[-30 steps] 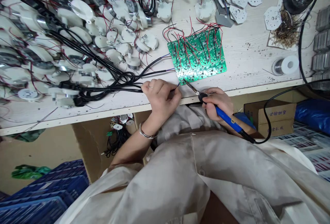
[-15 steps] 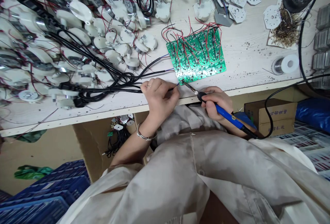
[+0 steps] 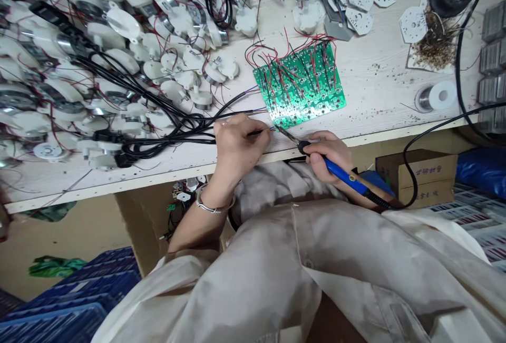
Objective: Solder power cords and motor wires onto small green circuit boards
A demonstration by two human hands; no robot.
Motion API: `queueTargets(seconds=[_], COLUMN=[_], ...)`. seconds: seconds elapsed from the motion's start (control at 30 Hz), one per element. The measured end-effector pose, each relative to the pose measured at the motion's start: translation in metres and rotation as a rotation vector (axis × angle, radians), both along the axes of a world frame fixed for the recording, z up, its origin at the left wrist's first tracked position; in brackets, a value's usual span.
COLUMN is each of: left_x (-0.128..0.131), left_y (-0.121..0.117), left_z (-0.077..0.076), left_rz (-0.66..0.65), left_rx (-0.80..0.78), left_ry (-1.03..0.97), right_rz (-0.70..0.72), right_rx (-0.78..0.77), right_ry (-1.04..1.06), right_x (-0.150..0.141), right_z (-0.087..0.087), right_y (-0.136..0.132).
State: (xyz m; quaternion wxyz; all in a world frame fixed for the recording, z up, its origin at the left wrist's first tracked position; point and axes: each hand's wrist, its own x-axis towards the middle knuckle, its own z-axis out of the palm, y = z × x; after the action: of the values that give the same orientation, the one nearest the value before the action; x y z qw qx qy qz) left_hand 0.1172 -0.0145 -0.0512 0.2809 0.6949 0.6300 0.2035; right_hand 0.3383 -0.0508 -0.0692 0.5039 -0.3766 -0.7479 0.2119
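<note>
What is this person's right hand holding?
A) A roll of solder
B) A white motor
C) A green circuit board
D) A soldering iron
D. The right hand grips the blue handle of the soldering iron, whose tip sits by the corner of the circuit board.

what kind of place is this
Likely a small electronics assembly workshop: a green circuit board bristling with red and black wires, heaps of small white motors, a reel of solder, and a blue-handled soldering iron in the right hand.
</note>
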Motion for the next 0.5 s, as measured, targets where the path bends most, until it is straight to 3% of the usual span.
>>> queueTargets(seconds=[0.3,0.5], left_x=[0.003,0.0014], left_y=[-0.0058,-0.0059], left_z=[0.0008,-0.0015], left_rz=[0.017,-0.014], left_rx=[0.077,0.108], left_ry=[0.153,0.129], right_rz=[-0.001,0.016], right_rx=[0.016,0.034], right_ry=[-0.007,0.014], right_x=[0.0003,-0.0005], right_z=[-0.0001,-0.0035], right_y=[-0.0003,-0.0004])
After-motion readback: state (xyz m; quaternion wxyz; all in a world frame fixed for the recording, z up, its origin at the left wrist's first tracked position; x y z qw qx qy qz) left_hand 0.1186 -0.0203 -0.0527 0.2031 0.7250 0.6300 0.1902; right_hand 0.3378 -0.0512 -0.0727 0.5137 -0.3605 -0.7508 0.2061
